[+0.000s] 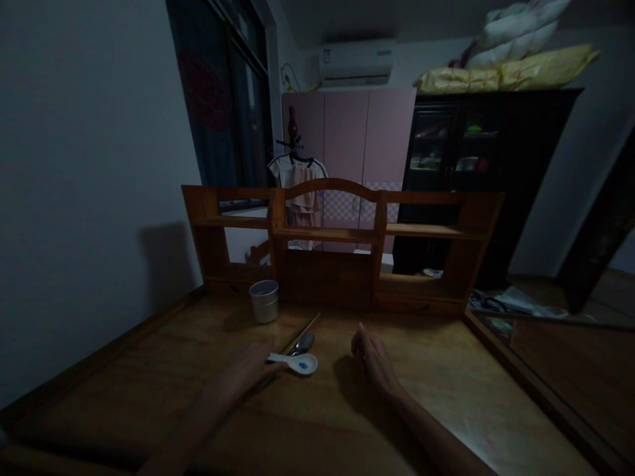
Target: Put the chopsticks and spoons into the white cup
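Observation:
My left hand is closed around the handle of a white ceramic spoon with a blue pattern in its bowl. Just beyond that bowl lies a metal spoon, its handle partly hidden. Beside it a pair of chopsticks slants away from me, the near ends hidden by my hand and the spoons. A grey-white cup stands upright behind my left hand. To the right, my right hand is by the tabletop with its fingers curled in, and I see nothing in them.
The wooden tabletop has a low shelf unit along its far edge. On the left is a wall; a raised rim runs along the right edge. Beyond stand a pink wardrobe and a dark cabinet.

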Available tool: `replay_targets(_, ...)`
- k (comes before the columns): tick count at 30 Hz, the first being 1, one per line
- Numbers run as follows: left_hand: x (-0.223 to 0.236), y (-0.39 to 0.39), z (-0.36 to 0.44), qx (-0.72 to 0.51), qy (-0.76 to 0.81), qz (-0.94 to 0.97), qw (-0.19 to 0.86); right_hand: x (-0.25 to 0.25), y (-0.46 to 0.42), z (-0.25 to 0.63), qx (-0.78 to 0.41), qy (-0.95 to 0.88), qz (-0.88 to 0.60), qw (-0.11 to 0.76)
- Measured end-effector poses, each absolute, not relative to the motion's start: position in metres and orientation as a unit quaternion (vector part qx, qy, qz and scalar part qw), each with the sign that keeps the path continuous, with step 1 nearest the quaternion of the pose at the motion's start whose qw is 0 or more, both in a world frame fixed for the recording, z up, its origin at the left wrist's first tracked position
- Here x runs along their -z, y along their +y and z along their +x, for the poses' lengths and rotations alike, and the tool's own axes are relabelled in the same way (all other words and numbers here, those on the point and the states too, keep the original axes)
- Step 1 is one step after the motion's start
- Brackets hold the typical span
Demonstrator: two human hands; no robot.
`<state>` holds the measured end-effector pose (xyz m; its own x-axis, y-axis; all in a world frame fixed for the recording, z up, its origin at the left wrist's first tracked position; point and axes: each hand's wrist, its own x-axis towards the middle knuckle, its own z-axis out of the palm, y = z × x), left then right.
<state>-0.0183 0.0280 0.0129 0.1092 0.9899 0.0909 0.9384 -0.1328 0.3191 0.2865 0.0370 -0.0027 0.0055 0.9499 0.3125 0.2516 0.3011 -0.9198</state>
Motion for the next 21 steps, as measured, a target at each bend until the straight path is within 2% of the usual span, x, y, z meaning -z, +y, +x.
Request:
replay_targets(6, -0.022, 0.042, -0.017, -0.168, 0.614, 0.770, 0.028, 0.002, 0.037, 0.287, -0.338, -0.629, -0.479, 0.511)
replay_targets(11, -0.023, 0.064, -0.017, -0.208, 0.604, 0.769, 0.024, -0.001, 0.035, 0.286, -0.335, -0.630, -0.482, 0.508)
replay_targets(21, -0.009, 0.084, 0.013, -0.187, 0.600, 0.777, 0.037, 0.000, 0.036, 0.286, -0.339, -0.635, -0.478, 0.503)
